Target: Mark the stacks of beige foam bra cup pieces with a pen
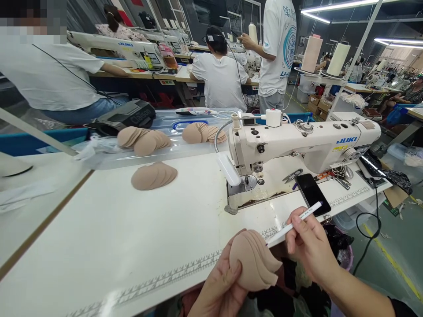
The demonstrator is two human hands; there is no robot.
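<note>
My left hand [228,275] grips a fanned stack of beige fabric cup pieces [253,264] over the table's front edge, thumb on top. In my right hand [309,237] is a white marker pen [295,223], pinched between thumb and fingers. Its lower end points at the right edge of the stack; whether it touches cannot be made out. Another fanned pile of beige pieces [154,176] lies on the white table [109,237]. Beyond it, more beige piles [145,140] rest on a clear plastic lid or tray [185,152].
A white sewing machine [297,143] stands at the right. Beside it lie a black phone [312,193], thread snips [292,175] and a bunch of keys [342,180]. A dark bag [128,116] sits at the back left. Several people work beyond the table. Thread cones [337,59] stand on a rack.
</note>
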